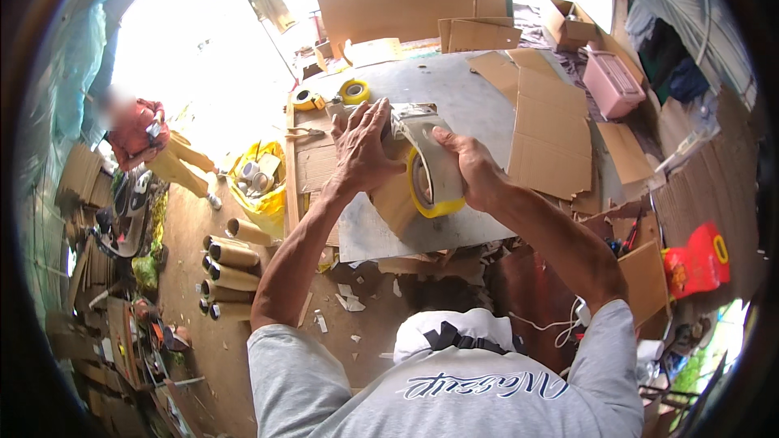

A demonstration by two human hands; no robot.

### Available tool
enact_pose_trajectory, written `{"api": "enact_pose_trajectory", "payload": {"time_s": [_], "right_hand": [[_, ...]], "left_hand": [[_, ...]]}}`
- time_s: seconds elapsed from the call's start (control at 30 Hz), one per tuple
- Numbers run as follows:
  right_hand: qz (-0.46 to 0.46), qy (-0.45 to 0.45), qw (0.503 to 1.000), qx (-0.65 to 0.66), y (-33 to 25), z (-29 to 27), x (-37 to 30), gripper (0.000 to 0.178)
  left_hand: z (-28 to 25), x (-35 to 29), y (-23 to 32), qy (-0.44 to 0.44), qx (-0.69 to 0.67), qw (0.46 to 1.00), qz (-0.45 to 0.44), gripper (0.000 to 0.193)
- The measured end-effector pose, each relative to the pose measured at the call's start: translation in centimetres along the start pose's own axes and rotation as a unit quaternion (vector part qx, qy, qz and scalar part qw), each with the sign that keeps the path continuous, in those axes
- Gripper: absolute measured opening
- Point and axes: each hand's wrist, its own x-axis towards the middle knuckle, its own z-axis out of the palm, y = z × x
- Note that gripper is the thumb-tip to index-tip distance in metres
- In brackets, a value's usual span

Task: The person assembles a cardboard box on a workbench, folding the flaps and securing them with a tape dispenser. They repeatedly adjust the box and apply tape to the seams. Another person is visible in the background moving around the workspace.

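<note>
My right hand is wrapped round a tape dispenser that carries a wide roll of tape with a yellow rim. The dispenser is held over a brown cardboard piece, most of which it and my hands hide. Its front end lies near the far side of that piece. My left hand has its fingers spread and rests on the cardboard's left side, just left of the dispenser. Whether the tape touches the cardboard cannot be made out.
Two yellow tape rolls lie at the grey table's far left. Flat cardboard sheets cover its right side, by a pink bin. Cardboard tubes and a yellow bag are on the left floor. Another person stands farther left.
</note>
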Motion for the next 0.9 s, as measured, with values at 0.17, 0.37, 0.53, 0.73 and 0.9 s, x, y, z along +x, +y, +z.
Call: {"api": "enact_pose_trajectory", "payload": {"time_s": [0.17, 0.37, 0.53, 0.73, 0.9], "right_hand": [[-0.031, 0.029, 0.999, 0.008, 1.4, 1.6, -1.6, 0.039], [-0.060, 0.071, 0.995, 0.028, 5.0, 2.9, -4.7, 0.039], [-0.076, 0.118, 0.990, 0.018, 8.4, 3.8, -7.4, 0.040], [-0.094, 0.108, 0.989, 0.028, 12.4, 2.9, -9.1, 0.050], [-0.100, 0.120, 0.987, 0.049, 16.9, 0.5, -7.6, 0.051]], "left_hand": [[-0.5, -0.1, -0.7, -0.002, -0.041, 0.999, -0.003, 0.116], [0.7, 0.1, -2.4, 0.024, -0.108, 0.994, 0.024, 0.111], [1.2, -0.2, -2.2, 0.043, -0.096, 0.994, 0.038, 0.103], [1.5, 0.1, -2.9, 0.033, -0.079, 0.995, 0.055, 0.105], [0.7, -0.1, -2.1, 0.020, -0.102, 0.993, 0.059, 0.100]]}}
